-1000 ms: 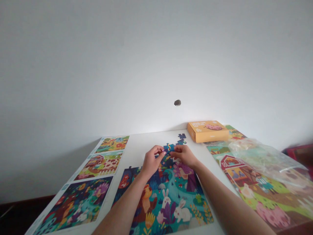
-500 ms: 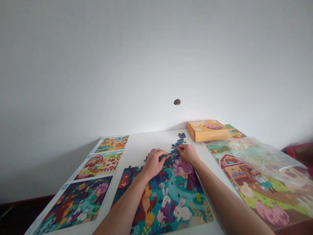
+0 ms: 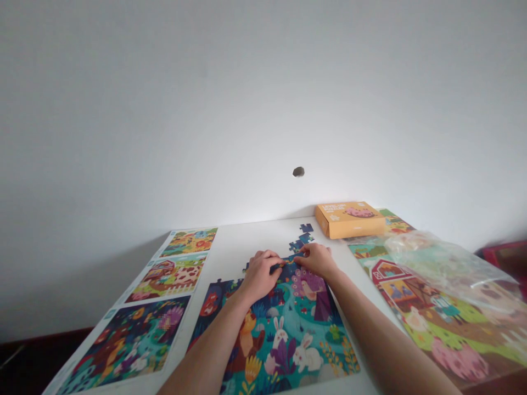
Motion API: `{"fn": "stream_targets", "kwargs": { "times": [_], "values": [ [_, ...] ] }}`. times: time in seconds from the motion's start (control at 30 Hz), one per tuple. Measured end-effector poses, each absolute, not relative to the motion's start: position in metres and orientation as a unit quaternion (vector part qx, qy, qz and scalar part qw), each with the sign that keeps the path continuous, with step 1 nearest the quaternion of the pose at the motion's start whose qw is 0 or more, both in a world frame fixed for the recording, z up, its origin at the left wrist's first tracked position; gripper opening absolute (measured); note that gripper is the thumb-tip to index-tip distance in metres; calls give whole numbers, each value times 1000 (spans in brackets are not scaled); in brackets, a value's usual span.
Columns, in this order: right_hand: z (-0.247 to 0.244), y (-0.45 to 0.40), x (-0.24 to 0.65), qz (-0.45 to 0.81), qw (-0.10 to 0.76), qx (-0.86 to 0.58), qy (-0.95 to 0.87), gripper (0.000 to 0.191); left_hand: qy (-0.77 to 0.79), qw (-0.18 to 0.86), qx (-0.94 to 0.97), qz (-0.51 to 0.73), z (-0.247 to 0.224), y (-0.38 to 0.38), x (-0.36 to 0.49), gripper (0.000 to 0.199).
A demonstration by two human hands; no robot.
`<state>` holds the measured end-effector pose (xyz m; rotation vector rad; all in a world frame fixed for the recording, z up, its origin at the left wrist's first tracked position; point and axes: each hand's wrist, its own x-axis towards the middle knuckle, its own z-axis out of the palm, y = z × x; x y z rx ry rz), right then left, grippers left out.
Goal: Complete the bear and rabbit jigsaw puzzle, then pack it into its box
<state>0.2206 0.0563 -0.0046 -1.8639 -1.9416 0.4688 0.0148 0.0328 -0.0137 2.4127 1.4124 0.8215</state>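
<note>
A jigsaw puzzle [image 3: 288, 307] with a forest picture of rabbits, a beaver and a purple peacock lies partly joined in front of me. My left hand [image 3: 263, 272] rests over its upper edge, thumb and forefinger closed on a dark blue puzzle piece [image 3: 275, 267]. To the right, my right hand [image 3: 318, 260] pinches another blue piece [image 3: 293, 257] at the same edge; the fingertips partly hide it. Just beyond the hands, several loose blue pieces [image 3: 302, 240] lie in a short row, with one piece [image 3: 306, 227] farther back.
Three printed picture sheets [image 3: 135, 334] line the table's left side. A yellow puzzle box [image 3: 349, 219] stands at the back right against the wall [image 3: 247, 109]. A finished farm puzzle [image 3: 436, 312] lies on the right, partly under a clear plastic bag [image 3: 448, 263].
My left hand has shifted slightly right along the puzzle's upper edge. My right hand's fingers have moved a little, still at the blue pieces. The rest stays in place.
</note>
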Motion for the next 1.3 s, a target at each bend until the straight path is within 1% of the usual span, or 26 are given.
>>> {"fn": "stream_targets", "kwargs": {
  "times": [0.2, 0.3, 0.53, 0.73, 0.93, 1.1, 1.3],
  "values": [
    [-4, 55, 221, 173, 202, -668, -695, 34, 481, 111, 824, 277, -14, 33, 15, 21],
    [-4, 55, 222, 165, 206, -671, -693, 40, 480, 108, 825, 276, -14, 32, 15, 22],
    [1, 54, 222, 136, 185, -694, -683, 54, 482, 106, 827, 269, -12, 32, 16, 21],
    [2, 52, 223, 115, 178, -703, -679, 63, 479, 107, 829, 268, -13, 32, 15, 24],
    [-5, 54, 219, 87, 206, -714, -664, 52, 481, 107, 827, 269, -13, 32, 15, 25],
    [-13, 62, 214, 74, 201, -730, -649, 55, 482, 114, 825, 270, -12, 31, 16, 26],
    [-13, 66, 220, 86, 206, -741, -634, 34, 479, 115, 825, 277, -13, 32, 15, 26]
  ]
}}
